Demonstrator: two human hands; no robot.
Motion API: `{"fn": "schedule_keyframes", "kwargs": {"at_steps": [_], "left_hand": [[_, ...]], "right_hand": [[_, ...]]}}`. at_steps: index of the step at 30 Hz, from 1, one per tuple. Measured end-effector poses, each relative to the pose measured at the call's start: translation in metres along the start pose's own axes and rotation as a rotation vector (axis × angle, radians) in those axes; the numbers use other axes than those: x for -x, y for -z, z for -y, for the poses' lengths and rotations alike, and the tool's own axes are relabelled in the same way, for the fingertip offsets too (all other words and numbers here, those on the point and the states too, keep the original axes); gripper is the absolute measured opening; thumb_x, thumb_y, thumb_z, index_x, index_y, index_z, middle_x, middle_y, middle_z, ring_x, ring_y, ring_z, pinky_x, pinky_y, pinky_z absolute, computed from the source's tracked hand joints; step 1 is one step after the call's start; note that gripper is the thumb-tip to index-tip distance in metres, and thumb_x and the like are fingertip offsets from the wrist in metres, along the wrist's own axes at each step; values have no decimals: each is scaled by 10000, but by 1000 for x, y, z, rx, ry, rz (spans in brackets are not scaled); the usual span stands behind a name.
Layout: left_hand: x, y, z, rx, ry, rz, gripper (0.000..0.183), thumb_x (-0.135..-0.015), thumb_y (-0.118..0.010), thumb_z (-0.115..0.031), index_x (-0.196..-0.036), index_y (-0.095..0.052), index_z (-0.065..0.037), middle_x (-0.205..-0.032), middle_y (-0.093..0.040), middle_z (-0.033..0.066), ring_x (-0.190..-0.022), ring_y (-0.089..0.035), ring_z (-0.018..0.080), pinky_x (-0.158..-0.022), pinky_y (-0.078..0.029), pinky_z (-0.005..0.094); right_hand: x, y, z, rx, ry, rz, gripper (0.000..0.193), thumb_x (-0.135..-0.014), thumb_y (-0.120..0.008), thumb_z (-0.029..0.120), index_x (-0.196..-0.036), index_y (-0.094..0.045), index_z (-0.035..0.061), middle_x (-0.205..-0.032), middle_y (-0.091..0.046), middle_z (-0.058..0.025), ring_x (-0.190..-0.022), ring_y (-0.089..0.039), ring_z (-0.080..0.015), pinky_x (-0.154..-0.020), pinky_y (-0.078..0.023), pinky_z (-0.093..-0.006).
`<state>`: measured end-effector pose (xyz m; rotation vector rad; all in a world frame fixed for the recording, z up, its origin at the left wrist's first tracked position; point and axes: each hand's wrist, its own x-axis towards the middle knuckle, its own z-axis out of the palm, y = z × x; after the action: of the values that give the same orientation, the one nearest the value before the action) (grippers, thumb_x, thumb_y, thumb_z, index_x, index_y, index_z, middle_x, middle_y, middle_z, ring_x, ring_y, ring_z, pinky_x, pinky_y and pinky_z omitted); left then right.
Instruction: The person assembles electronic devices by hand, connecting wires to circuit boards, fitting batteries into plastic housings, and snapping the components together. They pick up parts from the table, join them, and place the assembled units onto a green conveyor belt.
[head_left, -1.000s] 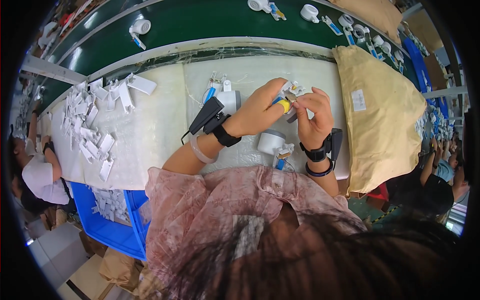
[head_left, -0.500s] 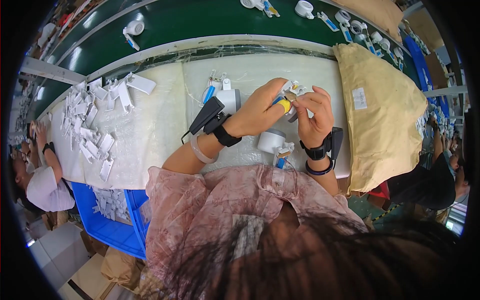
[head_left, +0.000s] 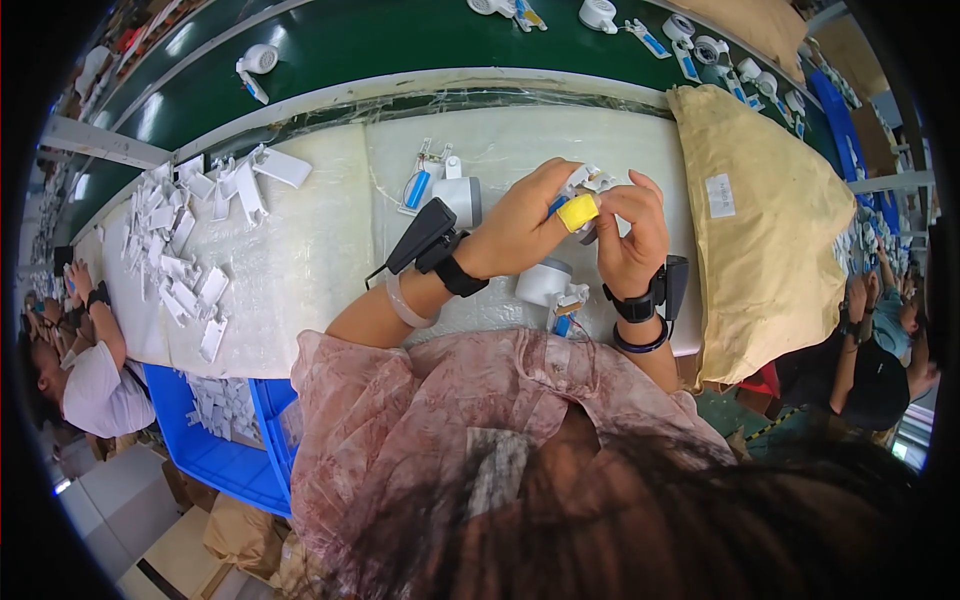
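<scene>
The left grip (head_left: 520, 228) clasps a white part (head_left: 597, 182), seemingly steadying it for the right grip (head_left: 636, 234), whose hold I cannot tell.

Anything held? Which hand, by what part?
A white assembly, by its left side in the left hand; the right hand is at its right side, exact contact hidden.

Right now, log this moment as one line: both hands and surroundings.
left hand: holds white part; right hand: at same part; near: white round unit; rest: white pieces left, tan bag right
</scene>
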<state>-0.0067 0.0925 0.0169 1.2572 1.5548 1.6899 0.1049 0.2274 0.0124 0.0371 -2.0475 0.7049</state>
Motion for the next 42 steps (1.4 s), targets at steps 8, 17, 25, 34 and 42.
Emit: {"fn": "schedule_keyframes", "kwargs": {"at_steps": [8,17,25,34,42], "left_hand": [[-1,-2,-1,-49,9,5,374,-911,-560,-121,-1241,-490,40,-1117,-562,202,-1009,-575,367,-884,-462,387],[0,-3,5,-122,-79,-17,346,-911,-542,-102,-1225,-500,36,-1109,-562,207,-997,-575,377,-871,-462,393],[-5,5,2,-136,-25,-77,225,-927,-498,-100,-1102,-546,33,-905,-602,167,-783,-617,326,-704,-478,399],[-50,133,1,71,130,-360,239,-983,-405,-153,-1083,-560,-1,-855,-640,78,-578,-616,127,-418,-480,251],[-94,272,50,-324,154,-573,284,-986,-449,-236,-1028,-595,4,-844,-646,77,-584,-605,120,-421,-494,271]], "right_hand": [[2,3,-2,12,22,40,147,-813,-662,-52,-910,-627,53,-856,-650,-68,-810,-619,-206,-996,-427,-495],[1,5,-1,8,33,63,156,-803,-664,-62,-903,-618,49,-854,-648,-74,-806,-619,-214,-995,-428,-499],[-7,-3,3,46,-16,51,156,-782,-690,-62,-892,-638,35,-858,-649,-74,-802,-618,-251,-936,-469,-438],[-103,-36,-38,-75,-174,395,141,-875,-688,80,-976,-655,-13,-869,-671,-94,-778,-635,-155,-717,-507,-263],[-161,-139,-167,427,48,643,233,-866,-629,90,-1098,-639,101,-991,-651,-106,-874,-658,-265,-730,-528,-362]]}}
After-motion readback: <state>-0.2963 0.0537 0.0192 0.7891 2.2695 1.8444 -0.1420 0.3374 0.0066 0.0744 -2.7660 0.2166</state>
